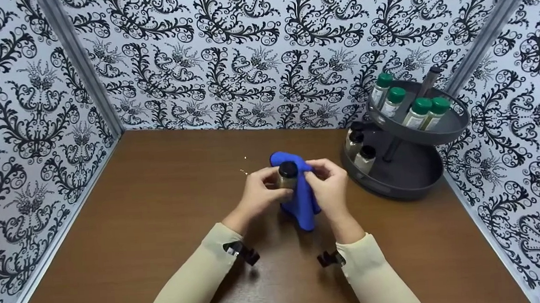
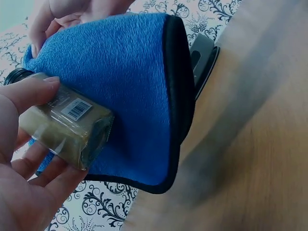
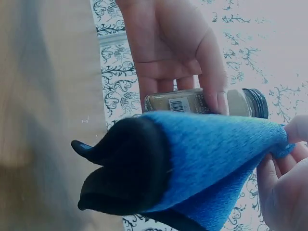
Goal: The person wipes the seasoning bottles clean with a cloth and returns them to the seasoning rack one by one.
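My left hand [image 1: 261,191] grips a glass spice jar [image 1: 286,180] with a black lid, held above the table. In the left wrist view the spice jar [image 2: 72,120] shows a barcode label and tan powder, with thumb and fingers around it. A blue cloth [image 1: 303,198] with dark edging hangs right beside the jar. Its upper end is pinched between thumb and fingers of my right hand [image 1: 330,183]. The right wrist view shows the cloth [image 3: 211,154] hanging folded in front of the jar.
A grey two-tier round rack [image 1: 420,187] stands at the right back. Several green-capped jars [image 1: 393,102] sit on its upper tier, and black-capped jars [image 1: 365,159] on the lower one. Small light crumbs [image 1: 244,172] lie on the brown table [image 1: 175,193]. Patterned walls enclose three sides.
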`<state>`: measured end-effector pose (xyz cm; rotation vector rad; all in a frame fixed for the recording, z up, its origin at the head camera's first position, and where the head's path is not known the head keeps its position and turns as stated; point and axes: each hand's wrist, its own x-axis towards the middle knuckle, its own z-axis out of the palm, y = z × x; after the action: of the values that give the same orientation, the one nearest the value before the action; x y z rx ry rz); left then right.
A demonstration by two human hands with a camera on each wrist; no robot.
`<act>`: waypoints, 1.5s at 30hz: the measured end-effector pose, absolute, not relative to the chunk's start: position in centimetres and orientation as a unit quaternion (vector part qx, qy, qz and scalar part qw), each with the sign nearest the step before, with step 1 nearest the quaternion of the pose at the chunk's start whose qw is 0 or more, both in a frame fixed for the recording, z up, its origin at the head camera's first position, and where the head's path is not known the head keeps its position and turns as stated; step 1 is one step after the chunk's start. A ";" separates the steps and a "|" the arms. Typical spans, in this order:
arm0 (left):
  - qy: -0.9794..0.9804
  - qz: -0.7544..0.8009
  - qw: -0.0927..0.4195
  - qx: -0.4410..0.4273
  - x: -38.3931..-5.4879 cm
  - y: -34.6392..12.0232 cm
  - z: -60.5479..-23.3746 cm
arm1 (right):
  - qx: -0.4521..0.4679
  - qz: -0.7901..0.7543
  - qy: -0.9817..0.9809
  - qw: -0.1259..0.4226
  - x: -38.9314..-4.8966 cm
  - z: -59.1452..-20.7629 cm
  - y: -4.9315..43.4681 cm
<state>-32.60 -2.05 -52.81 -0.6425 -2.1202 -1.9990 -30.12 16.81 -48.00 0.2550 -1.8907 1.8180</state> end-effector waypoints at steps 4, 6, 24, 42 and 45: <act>-0.703 -0.672 0.082 -0.219 -32.5 -2.3 -52.5 | 0.094 0.667 -0.700 0.236 -30.2 -48.3 16.6; -0.698 -0.675 0.085 -0.222 -32.3 -2.4 -52.2 | 0.093 0.663 -0.707 0.228 -30.3 -48.6 16.4; -0.693 -0.674 0.139 -0.213 -32.0 -3.6 -49.7 | 0.083 0.580 -0.789 0.184 -30.2 -50.1 15.1; -0.711 -0.656 0.094 -0.234 -32.1 -2.3 -51.8 | 0.104 0.673 -0.679 0.274 -29.7 -47.7 16.5; -0.713 -0.651 0.100 -0.242 -31.9 -2.2 -51.6 | 0.102 0.676 -0.679 0.268 -29.8 -47.6 16.7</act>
<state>-31.94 -2.15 -51.62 -0.7138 -2.1070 -1.9228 -29.77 16.68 -47.63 0.2749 -1.8321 1.8229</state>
